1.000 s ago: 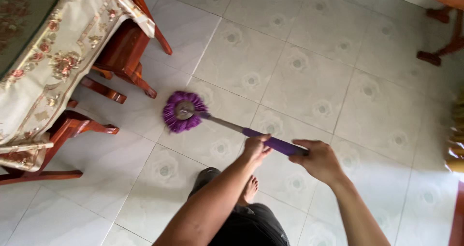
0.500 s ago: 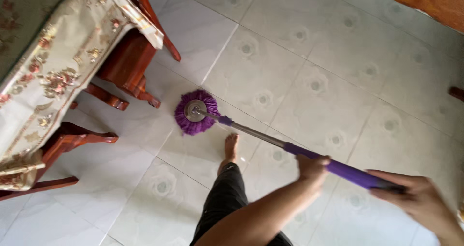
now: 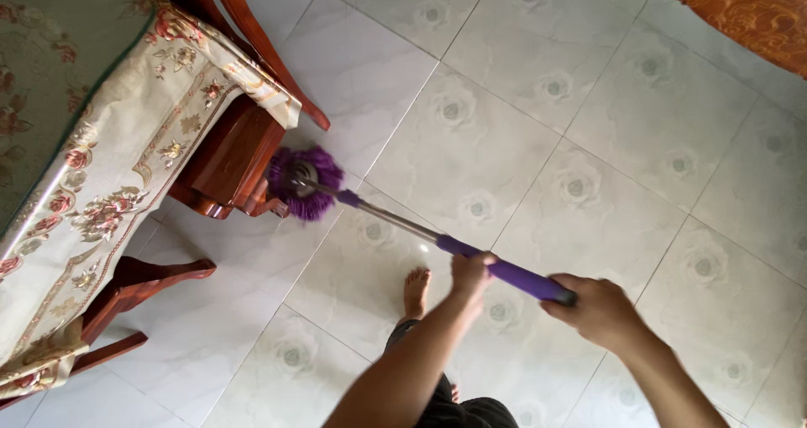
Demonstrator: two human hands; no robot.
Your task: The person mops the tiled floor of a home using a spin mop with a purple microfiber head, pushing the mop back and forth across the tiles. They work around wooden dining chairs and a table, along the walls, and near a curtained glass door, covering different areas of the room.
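I hold a mop with both hands. Its round purple mop head [image 3: 303,182] rests on the white tiled floor [image 3: 588,142], pressed against the foot of a dark red wooden table leg [image 3: 225,161]. A metal shaft runs from the head to the purple handle [image 3: 504,272]. My left hand [image 3: 471,273] grips the handle lower down. My right hand [image 3: 595,309] grips its upper end. A bare foot [image 3: 415,292] stands on the tiles just below the shaft.
A table covered by a cream floral cloth [image 3: 109,167] fills the left side. A red wooden chair frame [image 3: 126,289] stands at lower left. Carved wooden furniture [image 3: 740,12] shows at the top right corner.
The mop head has slid left across the tiles until it meets the table leg. Both hands have moved with the handle, and the view has come closer to the table.
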